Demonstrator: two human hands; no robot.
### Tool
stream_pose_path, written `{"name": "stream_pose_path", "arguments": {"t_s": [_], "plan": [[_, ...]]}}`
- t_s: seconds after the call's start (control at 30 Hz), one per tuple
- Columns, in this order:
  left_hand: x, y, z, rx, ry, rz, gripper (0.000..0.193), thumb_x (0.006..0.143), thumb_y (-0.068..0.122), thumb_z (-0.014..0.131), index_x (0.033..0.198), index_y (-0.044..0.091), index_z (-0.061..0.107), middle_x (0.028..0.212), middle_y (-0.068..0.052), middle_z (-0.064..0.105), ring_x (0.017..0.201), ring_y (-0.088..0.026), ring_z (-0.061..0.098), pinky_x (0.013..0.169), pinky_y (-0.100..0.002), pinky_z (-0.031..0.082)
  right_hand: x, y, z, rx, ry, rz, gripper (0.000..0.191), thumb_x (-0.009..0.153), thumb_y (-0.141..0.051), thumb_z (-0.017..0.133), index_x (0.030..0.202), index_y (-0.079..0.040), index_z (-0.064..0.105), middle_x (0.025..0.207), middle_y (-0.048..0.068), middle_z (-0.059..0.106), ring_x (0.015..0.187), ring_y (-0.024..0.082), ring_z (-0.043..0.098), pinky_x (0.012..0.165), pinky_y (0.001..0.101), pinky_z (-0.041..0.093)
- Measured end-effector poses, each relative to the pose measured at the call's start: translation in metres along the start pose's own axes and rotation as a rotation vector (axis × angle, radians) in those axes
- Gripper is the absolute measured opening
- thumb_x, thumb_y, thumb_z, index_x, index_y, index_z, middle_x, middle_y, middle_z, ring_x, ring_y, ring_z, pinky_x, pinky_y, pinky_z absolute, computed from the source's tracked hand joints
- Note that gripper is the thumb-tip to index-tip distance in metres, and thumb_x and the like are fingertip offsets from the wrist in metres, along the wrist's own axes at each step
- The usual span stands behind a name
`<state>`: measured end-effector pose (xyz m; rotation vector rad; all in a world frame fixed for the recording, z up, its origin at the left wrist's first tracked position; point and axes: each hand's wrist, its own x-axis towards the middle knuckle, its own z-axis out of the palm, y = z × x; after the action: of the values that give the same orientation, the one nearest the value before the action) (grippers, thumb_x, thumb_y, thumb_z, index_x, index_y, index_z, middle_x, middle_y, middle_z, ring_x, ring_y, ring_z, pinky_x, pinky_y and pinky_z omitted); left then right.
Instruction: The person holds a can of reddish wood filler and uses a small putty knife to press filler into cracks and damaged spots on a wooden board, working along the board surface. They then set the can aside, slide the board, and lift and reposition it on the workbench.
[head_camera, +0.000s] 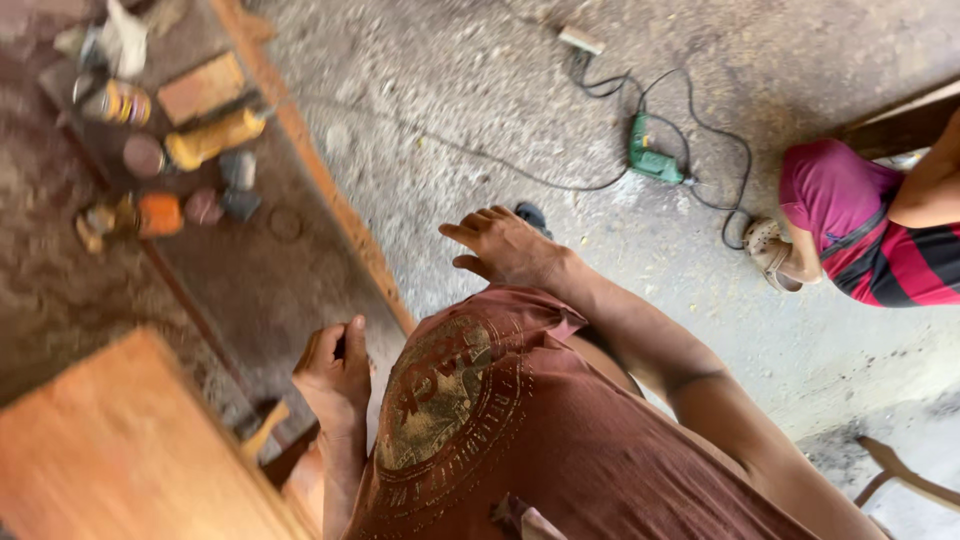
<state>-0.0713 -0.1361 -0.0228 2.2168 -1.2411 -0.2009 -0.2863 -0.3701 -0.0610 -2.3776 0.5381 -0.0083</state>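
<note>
Left hand (335, 372): clenched around a small flat wooden piece (312, 350) beside the dusty workbench (270, 290). Right hand (505, 245): released, fingers spread above the concrete floor (480, 110). Advice: keep the thumb pressing firmly; steady the piece with both hands.
</note>
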Motion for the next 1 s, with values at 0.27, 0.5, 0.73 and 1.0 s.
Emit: {"name": "stream_pose_path", "arguments": {"t_s": [0.27,0.5,0.73,1.0], "plan": [[0.145,0.147,0.098,-0.134,-0.144,0.36,0.009,0.099,0.011,0.072,0.101,0.003,0.07,0.092,-0.011,0.07,0.076,-0.025,0.067,0.069,-0.034,0.054,-0.057,0.144,-0.097,0.009,0.181,0.238,0.055,0.098,-0.036,0.062,0.144,-0.008,0.055,0.124,0.019,0.067,0.116,0.035,0.063,0.104,0.0476,0.045],[0.234,0.181,0.14,-0.195,-0.294,0.374,0.009,0.098,0.008,0.072,0.106,0.003,0.071,0.093,-0.012,0.072,0.075,-0.023,0.068,0.067,-0.033,0.054,-0.043,0.197,-0.149,0.052,0.325,0.393,0.054,0.097,-0.036,0.065,0.142,-0.008,0.057,0.119,0.016,0.069,0.113,0.034,0.064,0.102,0.0461,0.047],[0.367,0.158,0.219,-0.169,-0.441,0.318,0.02,0.094,0.016,0.079,0.087,0.001,0.068,0.078,-0.015,0.066,0.064,-0.028,0.062,0.063,-0.038,0.052,0.021,0.233,-0.194,0.131,0.49,0.386,0.053,0.098,-0.032,0.065,0.143,-0.003,0.057,0.127,0.018,0.068,0.116,0.034,0.064,0.103,0.0456,0.046],[0.585,0.196,0.277,-0.256,-0.578,0.601,0.012,0.095,0.015,0.074,0.096,0.003,0.07,0.086,-0.014,0.069,0.074,-0.032,0.067,0.066,-0.041,0.053,0.131,0.272,-0.297,0.123,0.488,0.665,0.053,0.093,-0.033,0.07,0.138,-0.005,0.061,0.124,0.016,0.068,0.113,0.033,0.063,0.101,0.0437,0.047]]}}
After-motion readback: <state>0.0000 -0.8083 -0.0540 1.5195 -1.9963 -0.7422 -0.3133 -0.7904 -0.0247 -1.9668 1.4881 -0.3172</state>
